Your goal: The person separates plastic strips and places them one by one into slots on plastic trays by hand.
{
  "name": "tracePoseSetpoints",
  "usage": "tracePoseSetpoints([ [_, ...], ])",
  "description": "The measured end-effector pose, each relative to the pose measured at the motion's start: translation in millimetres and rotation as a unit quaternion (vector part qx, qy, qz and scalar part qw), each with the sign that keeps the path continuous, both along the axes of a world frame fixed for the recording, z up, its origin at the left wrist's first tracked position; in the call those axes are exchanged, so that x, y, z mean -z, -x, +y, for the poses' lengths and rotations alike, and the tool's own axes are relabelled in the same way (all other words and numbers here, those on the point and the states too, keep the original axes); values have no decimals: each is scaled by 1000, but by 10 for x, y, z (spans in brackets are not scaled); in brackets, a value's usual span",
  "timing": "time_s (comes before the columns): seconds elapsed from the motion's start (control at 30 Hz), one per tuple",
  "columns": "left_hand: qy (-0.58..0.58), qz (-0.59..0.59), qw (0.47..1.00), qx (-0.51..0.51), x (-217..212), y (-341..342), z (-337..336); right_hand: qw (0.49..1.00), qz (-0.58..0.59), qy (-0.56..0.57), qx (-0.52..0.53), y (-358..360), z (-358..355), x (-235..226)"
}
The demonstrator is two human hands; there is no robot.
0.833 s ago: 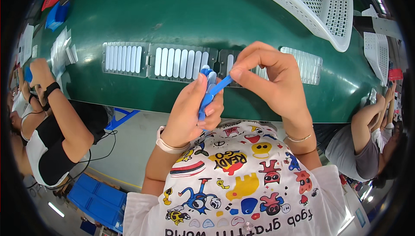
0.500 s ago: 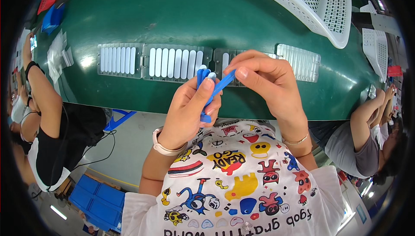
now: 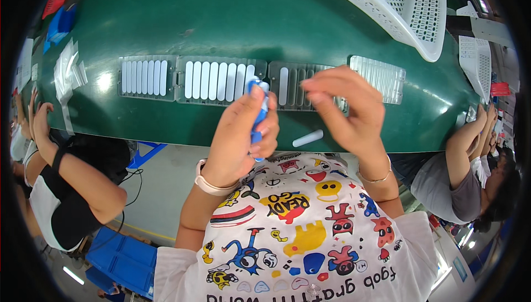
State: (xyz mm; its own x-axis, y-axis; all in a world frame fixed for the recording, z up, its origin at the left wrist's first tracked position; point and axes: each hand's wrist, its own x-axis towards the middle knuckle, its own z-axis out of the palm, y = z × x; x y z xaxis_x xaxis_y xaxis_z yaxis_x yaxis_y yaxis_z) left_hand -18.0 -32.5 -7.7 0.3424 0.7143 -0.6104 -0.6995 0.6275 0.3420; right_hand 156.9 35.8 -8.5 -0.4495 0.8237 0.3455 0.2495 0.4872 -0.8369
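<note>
Head view: left hand (image 3: pixel 239 132) clamped on blue strips (image 3: pixel 256 136); right hand (image 3: pixel 354 108), fingertips parted, by tray (image 3: pixel 293 83); loose white strip (image 3: pixel 308 138) bodyward of tray, could fall if right hand brushes it.

A white perforated basket (image 3: pixel 434 45) rests upper right, blue crates (image 3: pixel 126 259) lower left.

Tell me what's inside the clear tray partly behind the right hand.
One white strip in the leftmost slot of the clear tray; the next slots appear to hold none. The right hand covers part of the tray's right side; contents there can't be seen.
</note>
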Motion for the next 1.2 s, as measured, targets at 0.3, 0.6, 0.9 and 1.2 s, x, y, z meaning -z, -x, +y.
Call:
tracePoseSetpoints([
  [0.3, -44, 96, 992, -69, 61, 120, 18, 964, -211, 27, -162, -475, -388, 36],
  [0.6, -58, 111, 989, -75, 27, 70, -7, 945, -241, 82, -205, -350, -415, 71],
  [0.9, -71, 272, 954, -99, 40, -30, 3, 975, -120, 186, 8, 124, 210, 37],
  [1.2, -120, 344, 926, -96, 75, -50, -26, 966, -246, 77, -6, 77, 263, 60],
])
